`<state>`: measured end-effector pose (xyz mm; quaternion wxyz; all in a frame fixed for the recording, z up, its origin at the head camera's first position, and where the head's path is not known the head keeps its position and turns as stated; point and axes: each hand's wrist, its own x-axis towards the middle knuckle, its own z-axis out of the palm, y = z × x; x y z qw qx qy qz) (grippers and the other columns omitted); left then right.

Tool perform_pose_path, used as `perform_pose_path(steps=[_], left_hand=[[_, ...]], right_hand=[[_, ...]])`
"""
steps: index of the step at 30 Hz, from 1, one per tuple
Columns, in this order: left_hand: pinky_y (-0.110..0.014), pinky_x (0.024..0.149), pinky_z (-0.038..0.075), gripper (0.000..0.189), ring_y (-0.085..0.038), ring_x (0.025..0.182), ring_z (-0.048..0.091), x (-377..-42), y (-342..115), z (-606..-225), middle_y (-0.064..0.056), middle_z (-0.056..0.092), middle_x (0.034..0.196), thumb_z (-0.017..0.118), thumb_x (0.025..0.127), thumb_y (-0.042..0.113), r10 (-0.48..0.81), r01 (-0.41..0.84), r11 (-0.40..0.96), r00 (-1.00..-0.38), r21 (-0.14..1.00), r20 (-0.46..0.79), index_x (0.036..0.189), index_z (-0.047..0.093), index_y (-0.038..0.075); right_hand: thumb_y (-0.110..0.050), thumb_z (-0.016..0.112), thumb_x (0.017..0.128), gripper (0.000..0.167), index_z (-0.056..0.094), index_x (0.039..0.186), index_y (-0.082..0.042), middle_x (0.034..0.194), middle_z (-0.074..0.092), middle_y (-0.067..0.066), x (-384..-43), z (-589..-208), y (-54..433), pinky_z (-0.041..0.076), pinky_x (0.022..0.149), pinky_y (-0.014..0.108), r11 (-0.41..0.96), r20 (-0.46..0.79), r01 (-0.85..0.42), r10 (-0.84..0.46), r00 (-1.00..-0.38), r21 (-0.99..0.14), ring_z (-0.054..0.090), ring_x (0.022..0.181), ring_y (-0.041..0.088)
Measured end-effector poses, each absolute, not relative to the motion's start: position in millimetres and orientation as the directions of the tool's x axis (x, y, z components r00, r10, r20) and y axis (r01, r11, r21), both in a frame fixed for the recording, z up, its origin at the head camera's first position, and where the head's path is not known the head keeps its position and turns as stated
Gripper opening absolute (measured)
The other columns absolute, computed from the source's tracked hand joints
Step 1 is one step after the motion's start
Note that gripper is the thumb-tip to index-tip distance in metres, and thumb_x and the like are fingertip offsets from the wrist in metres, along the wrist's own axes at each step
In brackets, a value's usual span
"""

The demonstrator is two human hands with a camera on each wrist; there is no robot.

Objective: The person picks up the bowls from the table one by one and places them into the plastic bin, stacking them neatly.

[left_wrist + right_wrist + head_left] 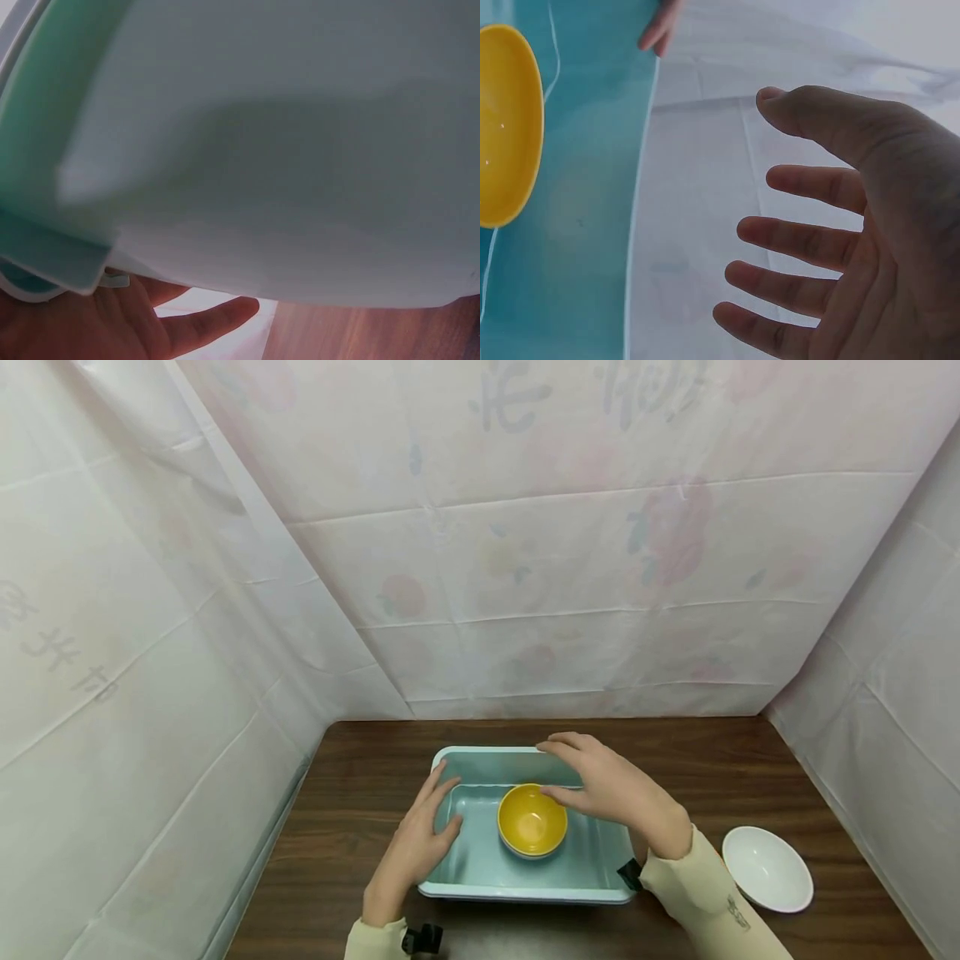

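Observation:
A light teal plastic basin [480, 852] sits on the table, with a yellow bowl [532, 820] inside it near the middle. My left hand [415, 843] is at the basin's left side, fingers spread and thumb apart, overlapping the rim in the head view. In the left wrist view the basin wall [300, 187] fills most of the picture and covers part of this hand [120, 322]. Above the right part of the basin hovers my right hand [611, 781], its thumb tip overlapping the bowl's edge in the head view. The right wrist view shows its fingers [802, 244] apart, holding nothing.
A white bowl [768, 868] stands on the dark wooden table [360, 785] at the right, beyond the right forearm. Pale printed sheets [555, 568] hang behind the table and along both sides. Each wrist wears a black strap.

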<state>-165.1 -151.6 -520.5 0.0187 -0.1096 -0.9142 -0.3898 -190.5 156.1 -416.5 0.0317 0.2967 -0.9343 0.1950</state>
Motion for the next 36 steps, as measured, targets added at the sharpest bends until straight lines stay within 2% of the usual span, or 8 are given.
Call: perform_pose_path(steps=[9, 18, 29, 36], left_hand=[[-0.059, 0.114, 0.042, 0.056, -0.029, 0.152, 0.037, -165.2, -151.0, -522.1, 0.006, 0.019, 0.173, 0.070, 0.099, 0.019, 0.183, 0.213, 0.674, -0.976, 0.707, 0.120, 0.152, 0.051, 0.018], [-0.058, 0.114, 0.042, 0.057, -0.029, 0.153, 0.036, -165.1, -150.6, -522.8, 0.006, 0.019, 0.173, 0.069, 0.099, 0.021, 0.186, 0.211, 0.675, -0.976, 0.707, 0.114, 0.152, 0.051, 0.016], [-0.059, 0.114, 0.042, 0.057, -0.030, 0.152, 0.037, -165.9, -150.1, -521.6, 0.005, 0.019, 0.173, 0.069, 0.099, 0.020, 0.187, 0.220, 0.675, -0.974, 0.704, 0.126, 0.152, 0.051, 0.015], [-0.059, 0.115, 0.041, 0.057, -0.030, 0.153, 0.036, -166.0, -151.6, -521.6, 0.005, 0.019, 0.173, 0.069, 0.099, 0.019, 0.186, 0.217, 0.672, -0.975, 0.708, 0.122, 0.152, 0.050, 0.015]], right_hand=[[-0.042, 0.081, 0.088, 0.068, 0.058, 0.145, -0.015, 0.148, 0.055, 0.014, -178.8, -424.2, 186.9, 0.053, 0.103, 0.056, 0.779, 0.295, -0.528, -0.445, -0.846, -0.338, 0.055, 0.133, 0.037], [-0.029, 0.090, 0.077, 0.078, 0.057, 0.145, -0.010, 0.150, 0.050, 0.022, -168.9, -437.9, 217.5, 0.050, 0.098, 0.065, 0.748, 0.515, -0.600, -0.409, -0.753, -0.283, 0.050, 0.133, 0.045], [-0.024, 0.093, 0.070, 0.094, 0.049, 0.153, -0.012, 0.154, 0.043, 0.028, -158.3, -448.3, 252.2, 0.044, 0.096, 0.074, 0.780, 0.580, -0.551, -0.310, -0.753, -0.298, 0.041, 0.138, 0.053], [-0.030, 0.093, 0.070, 0.103, 0.042, 0.158, -0.018, 0.158, 0.037, 0.028, -148.2, -460.6, 266.2, 0.042, 0.094, 0.078, 0.801, 0.531, -0.495, -0.272, -0.803, -0.338, 0.037, 0.140, 0.054]])
